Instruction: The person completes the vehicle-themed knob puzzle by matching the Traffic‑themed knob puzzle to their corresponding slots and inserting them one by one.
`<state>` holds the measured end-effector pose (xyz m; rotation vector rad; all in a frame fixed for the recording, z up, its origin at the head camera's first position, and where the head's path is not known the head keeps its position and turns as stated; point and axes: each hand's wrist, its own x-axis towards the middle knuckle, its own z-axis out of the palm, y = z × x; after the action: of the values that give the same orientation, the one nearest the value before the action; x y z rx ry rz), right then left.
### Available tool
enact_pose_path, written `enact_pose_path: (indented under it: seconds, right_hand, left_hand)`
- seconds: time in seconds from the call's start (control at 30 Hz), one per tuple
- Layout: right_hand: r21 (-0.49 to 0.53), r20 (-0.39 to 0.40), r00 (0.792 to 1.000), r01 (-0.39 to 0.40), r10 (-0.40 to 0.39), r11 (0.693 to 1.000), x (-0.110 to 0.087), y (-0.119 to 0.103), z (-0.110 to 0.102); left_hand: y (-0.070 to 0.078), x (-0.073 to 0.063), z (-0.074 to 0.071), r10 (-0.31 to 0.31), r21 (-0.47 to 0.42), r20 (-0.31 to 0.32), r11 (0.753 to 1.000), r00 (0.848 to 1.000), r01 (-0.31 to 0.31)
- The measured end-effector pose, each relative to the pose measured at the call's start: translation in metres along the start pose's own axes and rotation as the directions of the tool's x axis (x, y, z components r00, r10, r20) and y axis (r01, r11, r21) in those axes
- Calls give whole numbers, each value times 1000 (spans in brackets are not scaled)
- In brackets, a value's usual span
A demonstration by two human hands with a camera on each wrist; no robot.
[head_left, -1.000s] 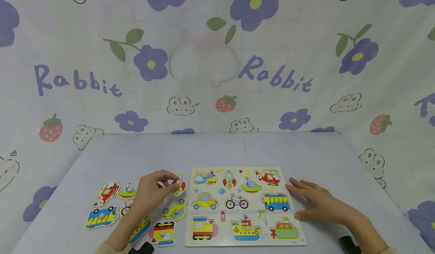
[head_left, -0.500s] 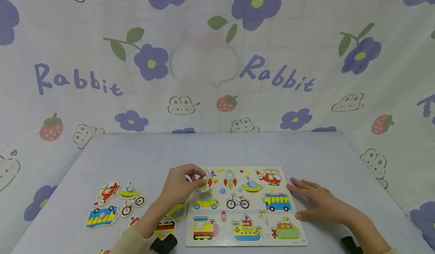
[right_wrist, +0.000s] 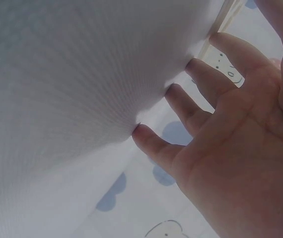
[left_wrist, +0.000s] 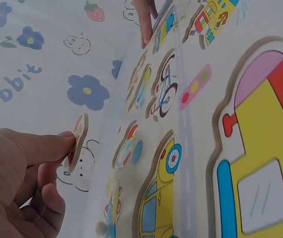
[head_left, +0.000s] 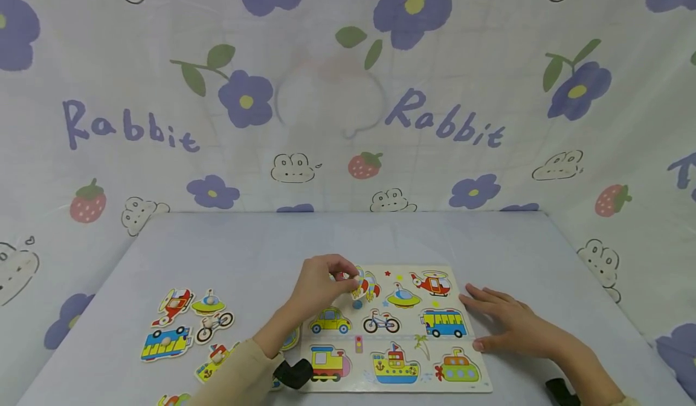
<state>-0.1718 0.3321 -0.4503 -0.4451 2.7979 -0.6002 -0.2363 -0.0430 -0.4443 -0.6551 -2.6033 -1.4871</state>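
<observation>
One wooden puzzle board (head_left: pixel 410 357) lies on one table (head_left: pixel 244 243) with a pale cover, and two hands are at work around it. The left hand (head_left: pixel 321 285) reaches over the far left part of the board, its thumb and fingers pinching one rocket piece (left_wrist: pixel 82 144). The piece is held tilted above the board, apart from it, just beside the board's rocket recess (head_left: pixel 371 286). The right hand (head_left: pixel 505 324) rests at the board's right edge, its fingers spread apart and fairly straight, with nothing in its grasp.

The board has ten recesses: four in the far row, three in the middle row and three in the near row. One holds a plane piece (left_wrist: pixel 112 213), with its round knob (left_wrist: pixel 102 228) standing up, at the board's far left corner. The other nine show printed pictures: a rocket, a flying saucer, a helicopter, a car, a bicycle, a bus, a train, a ship and a submarine. One traffic light (head_left: pixel 359 344) and one palm tree (head_left: pixel 421 344) are printed between the middle and near rows.

Left of the board, four loose pieces lie in full view: one helicopter piece (head_left: pixel 175 306), one saucer piece (head_left: pixel 208 302), one bicycle piece (head_left: pixel 214 327) and one bus piece (head_left: pixel 166 343). One ship piece (head_left: pixel 214 362) is partly covered by the left sleeve (head_left: pixel 239 376). Another piece (head_left: pixel 174 400) is cut off below, and a yellow one (head_left: pixel 292 338) shows between the left forearm and the board.
</observation>
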Motion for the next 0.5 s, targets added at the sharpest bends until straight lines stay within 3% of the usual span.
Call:
enact_pose_path:
  seconds: [0.17,0.5]
  right_hand:
    - [3,-1,1000,-7,7,1000,0,0,-1]
    - [0,6,1000,-4,4,1000,1,0,0]
  left_hand:
    - [0,8,11,-16,-11,18,1000,1000,16]
    - [-9,17,26,-103,-62,1,993,995,103]
